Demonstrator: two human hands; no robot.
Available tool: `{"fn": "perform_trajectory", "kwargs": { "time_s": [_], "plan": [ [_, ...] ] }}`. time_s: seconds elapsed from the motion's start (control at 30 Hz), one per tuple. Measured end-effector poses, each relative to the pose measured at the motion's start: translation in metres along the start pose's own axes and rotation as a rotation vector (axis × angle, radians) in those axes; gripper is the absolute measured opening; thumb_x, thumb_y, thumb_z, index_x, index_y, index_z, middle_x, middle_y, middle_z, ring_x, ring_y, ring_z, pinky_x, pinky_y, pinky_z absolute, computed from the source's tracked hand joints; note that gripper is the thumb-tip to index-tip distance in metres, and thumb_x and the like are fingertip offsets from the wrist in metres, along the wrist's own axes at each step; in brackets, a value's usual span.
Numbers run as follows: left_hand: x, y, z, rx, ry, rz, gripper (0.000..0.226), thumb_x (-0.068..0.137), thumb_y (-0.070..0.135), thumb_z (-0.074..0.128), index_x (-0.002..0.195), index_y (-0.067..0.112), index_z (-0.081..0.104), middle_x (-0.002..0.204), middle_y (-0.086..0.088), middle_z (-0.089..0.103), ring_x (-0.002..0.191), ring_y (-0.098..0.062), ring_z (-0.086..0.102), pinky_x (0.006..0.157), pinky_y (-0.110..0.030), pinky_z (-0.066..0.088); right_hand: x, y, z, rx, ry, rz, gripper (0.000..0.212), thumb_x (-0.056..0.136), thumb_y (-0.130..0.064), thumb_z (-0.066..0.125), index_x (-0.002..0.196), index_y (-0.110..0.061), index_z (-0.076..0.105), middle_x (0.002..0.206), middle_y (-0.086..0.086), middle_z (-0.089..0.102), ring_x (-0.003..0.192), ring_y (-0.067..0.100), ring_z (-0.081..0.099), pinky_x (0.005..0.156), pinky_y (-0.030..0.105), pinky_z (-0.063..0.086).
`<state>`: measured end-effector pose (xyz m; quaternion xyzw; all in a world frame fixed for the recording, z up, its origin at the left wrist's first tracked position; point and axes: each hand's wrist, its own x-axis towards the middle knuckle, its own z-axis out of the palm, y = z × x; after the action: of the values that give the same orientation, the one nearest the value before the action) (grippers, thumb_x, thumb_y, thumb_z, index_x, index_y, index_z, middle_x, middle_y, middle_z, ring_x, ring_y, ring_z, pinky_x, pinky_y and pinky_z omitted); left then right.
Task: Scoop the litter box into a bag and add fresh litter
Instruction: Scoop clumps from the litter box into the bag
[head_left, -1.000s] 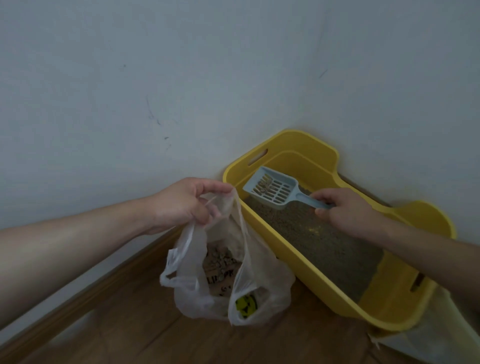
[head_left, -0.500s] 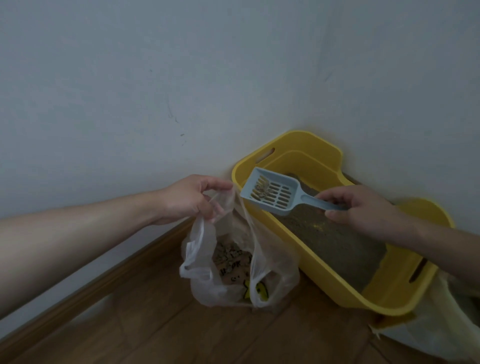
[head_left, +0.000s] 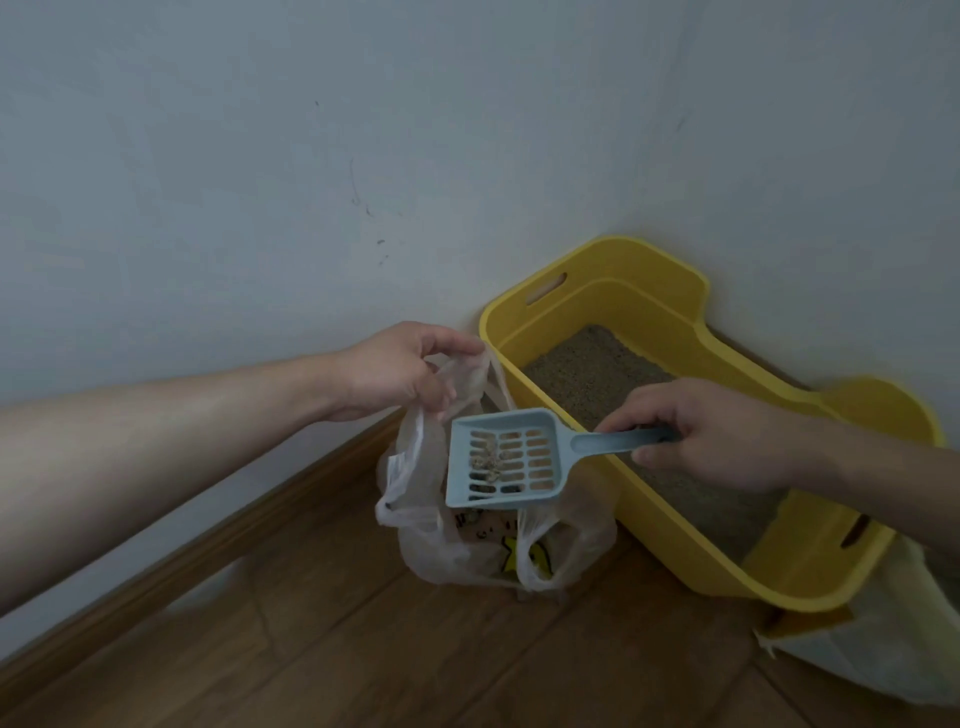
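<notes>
A yellow litter box (head_left: 670, 564) stands in the room's corner with grey litter (head_left: 597, 374) inside. Left of it a thin clear plastic bag (head_left: 431, 540) rests on the floor, its mouth pinched up by my left hand (head_left: 400, 371). My right hand (head_left: 706, 434) grips the handle of a pale blue slotted scoop (head_left: 506, 457). The scoop head hangs over the bag's opening, tilted, with a few clumps lying on its slots. The bag holds clumps and a printed yellow item at the bottom.
Grey walls meet behind the box, with a wooden skirting board (head_left: 218, 535) along the left wall. The floor is wood planks (head_left: 363, 654). A pale whitish bag (head_left: 893, 639) lies at the box's near right corner.
My right hand has carried the scoop left, out of the litter box and over the bag's mouth. My left hand keeps the bag held up.
</notes>
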<state>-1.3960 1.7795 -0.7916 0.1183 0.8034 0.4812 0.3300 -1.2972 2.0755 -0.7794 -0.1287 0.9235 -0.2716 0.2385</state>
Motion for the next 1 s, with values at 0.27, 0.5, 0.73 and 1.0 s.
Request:
{"fn": "perform_trajectory", "kwargs": {
  "time_s": [0.27,0.5,0.73,1.0],
  "plan": [
    [-0.001,0.001,0.001,-0.007,-0.036,0.021,0.068,0.069,-0.011,0.064,0.124,0.028,0.064,0.107,0.002,0.059,0.083,-0.012,0.059,0.064,-0.018,0.050,0.019,-0.012,0.005,-0.198,0.024,-0.030,0.032,0.096,-0.021,0.060,0.127,-0.030,0.065,0.094,-0.025,0.049,0.088,-0.003,0.050,0.078,0.021,0.038],
    [-0.004,-0.001,0.000,-0.047,-0.054,0.001,0.068,0.059,-0.003,0.066,0.115,0.036,0.065,0.108,-0.003,0.062,0.079,-0.012,0.063,0.064,-0.023,0.051,0.024,-0.018,0.007,-0.228,0.031,-0.047,0.029,0.098,-0.024,0.054,0.124,-0.030,0.066,0.103,-0.017,0.064,0.090,0.008,0.061,0.082,0.033,0.055],
    [-0.006,-0.002,-0.003,-0.022,-0.052,-0.001,0.067,0.071,-0.013,0.063,0.120,0.032,0.064,0.100,-0.001,0.061,0.079,-0.015,0.062,0.059,-0.020,0.050,0.025,-0.013,0.008,-0.196,0.041,-0.030,0.024,0.101,-0.025,0.049,0.110,-0.039,0.066,0.077,-0.010,0.065,0.064,0.013,0.059,0.056,0.032,0.048],
    [-0.003,-0.003,-0.004,-0.057,-0.050,-0.002,0.066,0.072,-0.016,0.061,0.117,0.032,0.066,0.103,-0.004,0.062,0.070,-0.011,0.066,0.061,-0.024,0.052,0.028,-0.009,0.009,-0.098,0.041,0.006,0.026,0.101,-0.023,0.048,0.107,-0.043,0.063,0.087,-0.018,0.067,0.064,0.006,0.058,0.057,0.025,0.048]
  ]
}}
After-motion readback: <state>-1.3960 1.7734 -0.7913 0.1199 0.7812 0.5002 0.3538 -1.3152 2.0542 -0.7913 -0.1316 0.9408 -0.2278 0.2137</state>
